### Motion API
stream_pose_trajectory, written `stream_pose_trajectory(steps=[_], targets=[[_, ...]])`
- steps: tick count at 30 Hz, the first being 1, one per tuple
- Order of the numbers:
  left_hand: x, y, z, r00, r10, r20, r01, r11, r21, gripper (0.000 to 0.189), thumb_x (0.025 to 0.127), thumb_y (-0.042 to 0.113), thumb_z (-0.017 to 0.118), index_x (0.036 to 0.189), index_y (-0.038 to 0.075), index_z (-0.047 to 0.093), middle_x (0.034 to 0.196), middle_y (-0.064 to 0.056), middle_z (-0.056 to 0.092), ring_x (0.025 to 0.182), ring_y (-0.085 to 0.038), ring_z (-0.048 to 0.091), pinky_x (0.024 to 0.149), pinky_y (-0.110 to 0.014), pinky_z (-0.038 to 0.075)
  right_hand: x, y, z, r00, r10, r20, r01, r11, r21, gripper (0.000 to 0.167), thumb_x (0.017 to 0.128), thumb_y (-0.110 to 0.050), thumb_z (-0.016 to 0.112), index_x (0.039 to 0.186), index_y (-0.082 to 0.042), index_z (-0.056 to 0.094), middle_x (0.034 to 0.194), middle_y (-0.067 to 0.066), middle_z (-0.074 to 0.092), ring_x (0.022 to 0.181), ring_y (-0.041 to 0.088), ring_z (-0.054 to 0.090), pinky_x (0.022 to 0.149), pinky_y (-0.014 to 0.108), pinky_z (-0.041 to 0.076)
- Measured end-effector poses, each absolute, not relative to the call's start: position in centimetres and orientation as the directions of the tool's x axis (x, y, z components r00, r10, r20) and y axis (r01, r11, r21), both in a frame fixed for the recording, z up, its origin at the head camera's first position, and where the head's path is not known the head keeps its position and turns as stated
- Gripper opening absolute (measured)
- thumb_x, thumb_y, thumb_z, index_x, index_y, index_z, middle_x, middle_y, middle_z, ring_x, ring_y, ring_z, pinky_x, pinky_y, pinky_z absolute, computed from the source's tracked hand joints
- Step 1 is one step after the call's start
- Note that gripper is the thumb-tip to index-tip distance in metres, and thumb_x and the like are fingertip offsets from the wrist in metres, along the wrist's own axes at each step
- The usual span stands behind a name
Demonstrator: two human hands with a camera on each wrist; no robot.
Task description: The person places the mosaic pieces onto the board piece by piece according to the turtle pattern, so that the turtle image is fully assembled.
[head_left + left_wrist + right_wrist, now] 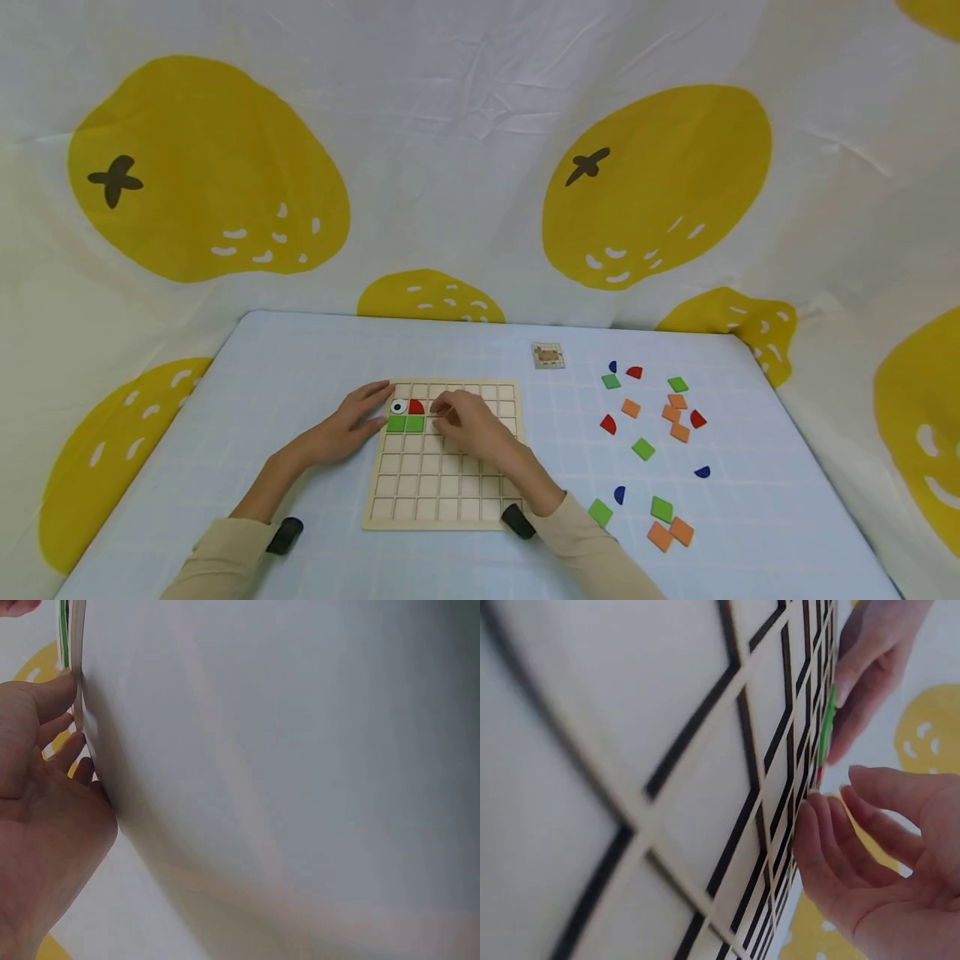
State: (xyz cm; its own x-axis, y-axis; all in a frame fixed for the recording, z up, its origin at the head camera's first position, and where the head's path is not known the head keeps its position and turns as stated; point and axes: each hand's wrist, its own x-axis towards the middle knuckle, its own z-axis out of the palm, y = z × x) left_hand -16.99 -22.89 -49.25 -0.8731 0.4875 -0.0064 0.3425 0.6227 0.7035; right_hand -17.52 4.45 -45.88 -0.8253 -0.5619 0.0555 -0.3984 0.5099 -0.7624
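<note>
A pale wooden grid board (420,509) lies on the table. In its upper left cells sit a white tile with a black eye dot (398,407), a red quarter-circle tile (416,407) and two green square tiles (396,424). My left hand (341,429) rests at the board's left edge; the left wrist view shows its thumb and fingers touching that edge. Over the upper middle cells is my right hand (472,425), just right of the red tile. Its thumb and bent fingers stand apart in the right wrist view, with no tile visible between them.
Loose tiles lie right of the board: several green squares (643,449), orange squares (661,537), red quarter-circles (608,424) and blue half-circles (702,472). A small picture card (548,356) lies behind the board's right side. A fruit-print cloth (480,183) hangs behind the table.
</note>
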Motion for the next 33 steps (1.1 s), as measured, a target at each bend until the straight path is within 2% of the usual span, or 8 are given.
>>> stream_pose_trajectory(steps=[8, 21, 33], targets=[[-16.9, -22.9, -49.2, -0.873, 0.487, -0.016, 0.339, 0.631, 0.698, 0.06, 0.108, 0.018, 0.054, 0.16, 0.0, 0.031, 0.164, -0.025, 0.023, 0.15, -0.049, 0.017, 0.117, -0.069, 0.02, -16.8, 6.3, -46.1, -0.82, -0.564, 0.099, -0.429, 0.49, -0.759, 0.015, 0.098, -0.001, 0.064, 0.111, 0.003, 0.07, 0.106, 0.01, 0.068, 0.096, 0.02, 0.065, 0.085, 0.028, 0.056], [-16.6, -22.6, -48.5, -0.875, 0.485, -0.003, 0.344, 0.625, 0.7, 0.059, 0.108, 0.016, 0.055, 0.159, -0.003, 0.032, 0.163, -0.027, 0.025, 0.149, -0.051, 0.018, 0.116, -0.071, 0.02, -15.6, 9.9, -45.9, -0.844, -0.523, 0.118, -0.425, 0.516, -0.744, 0.013, 0.1, -0.006, 0.065, 0.111, -0.001, 0.071, 0.106, 0.005, 0.068, 0.099, 0.02, 0.064, 0.088, 0.035, 0.055], [-16.8, -22.9, -49.1, -0.878, 0.478, -0.016, 0.334, 0.638, 0.694, 0.06, 0.108, 0.018, 0.054, 0.16, -0.001, 0.031, 0.164, -0.026, 0.023, 0.15, -0.05, 0.017, 0.117, -0.07, 0.02, -14.3, 13.0, -45.3, -0.873, -0.46, 0.161, -0.411, 0.52, -0.749, 0.016, 0.097, -0.003, 0.069, 0.113, 0.0, 0.07, 0.11, 0.009, 0.069, 0.106, 0.026, 0.065, 0.093, 0.048, 0.055]])
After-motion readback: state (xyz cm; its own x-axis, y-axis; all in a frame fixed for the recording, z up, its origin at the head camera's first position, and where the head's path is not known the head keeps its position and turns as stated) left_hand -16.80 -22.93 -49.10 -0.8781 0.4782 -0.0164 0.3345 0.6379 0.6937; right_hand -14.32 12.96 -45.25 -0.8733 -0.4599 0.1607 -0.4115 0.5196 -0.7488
